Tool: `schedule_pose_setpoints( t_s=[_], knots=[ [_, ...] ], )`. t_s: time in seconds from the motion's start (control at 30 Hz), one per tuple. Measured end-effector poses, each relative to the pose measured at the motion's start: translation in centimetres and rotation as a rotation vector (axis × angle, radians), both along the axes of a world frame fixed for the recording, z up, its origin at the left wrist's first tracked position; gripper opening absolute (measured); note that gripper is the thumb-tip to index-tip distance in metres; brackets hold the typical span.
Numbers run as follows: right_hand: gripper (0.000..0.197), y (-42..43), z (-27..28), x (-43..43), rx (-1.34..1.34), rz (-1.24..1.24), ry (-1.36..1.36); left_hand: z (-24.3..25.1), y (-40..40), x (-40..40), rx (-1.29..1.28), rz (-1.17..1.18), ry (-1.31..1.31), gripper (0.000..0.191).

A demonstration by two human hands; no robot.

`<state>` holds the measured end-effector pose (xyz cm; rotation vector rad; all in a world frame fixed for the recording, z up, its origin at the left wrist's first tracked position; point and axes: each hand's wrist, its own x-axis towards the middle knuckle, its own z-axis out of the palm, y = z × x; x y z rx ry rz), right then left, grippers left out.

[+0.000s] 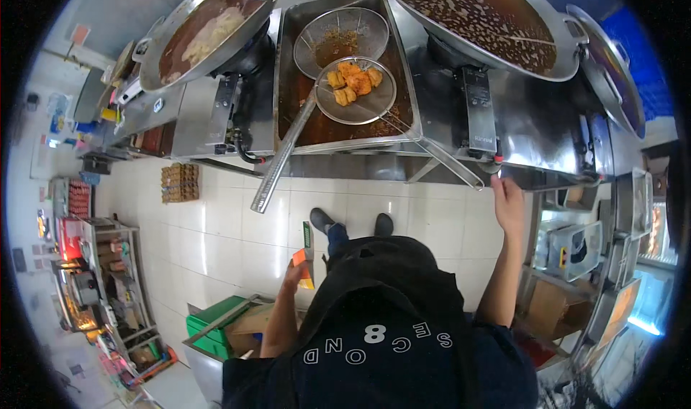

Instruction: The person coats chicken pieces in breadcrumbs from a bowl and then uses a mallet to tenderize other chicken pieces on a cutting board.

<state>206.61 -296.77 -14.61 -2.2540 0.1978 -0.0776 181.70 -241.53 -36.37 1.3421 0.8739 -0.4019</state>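
My left hand (293,275) hangs low at my side, gripping an orange and yellow packet (303,268); a narrow green strip (307,235) shows just beyond it, and I cannot tell if they are joined. My right hand (508,202) reaches to the counter's front edge, fingertips at a grey rounded fitting (491,167) below the right gas burner's control box (479,109). Whether they grip it is unclear. Ahead, a wire-mesh skimmer (372,109) holding several fried pieces (356,80) rests over a steel tray (348,148). A second mesh skimmer (341,23) with crumbs lies behind.
At left, a wok (216,47) holds oil and a pale mass; the right wok (486,20) holds bubbling dark oil. Two skimmer handles jut past the counter edge. Stacked egg trays (180,183), a green bin (216,322) and a rack with a clear plastic box (576,251) stand around.
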Motion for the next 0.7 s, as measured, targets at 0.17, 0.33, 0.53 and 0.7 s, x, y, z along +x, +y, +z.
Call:
schedule_pose_setpoints(
  t_s=[0.17,0.33,0.53,0.7],
  knots=[
    [0.061,2.7,-16.0,-7.0,-0.057,0.174,0.275,-0.2,0.6,-0.5,-0.043,-0.006,-0.008,0.047],
    [0.074,3.5,-26.6,-17.0,0.054,0.222,0.919,-2.3,0.1,-2.9,-0.123,0.066,-0.096,0.038],
    [0.068,4.8,-24.1,-19.2,0.322,0.098,1.044,-3.0,-2.0,-3.9,0.026,0.147,-0.096,0.035],
    [0.065,5.9,-23.4,-16.6,0.410,0.092,1.053,-3.8,-0.8,-2.4,0.064,0.020,0.016,0.048]
  ],
)
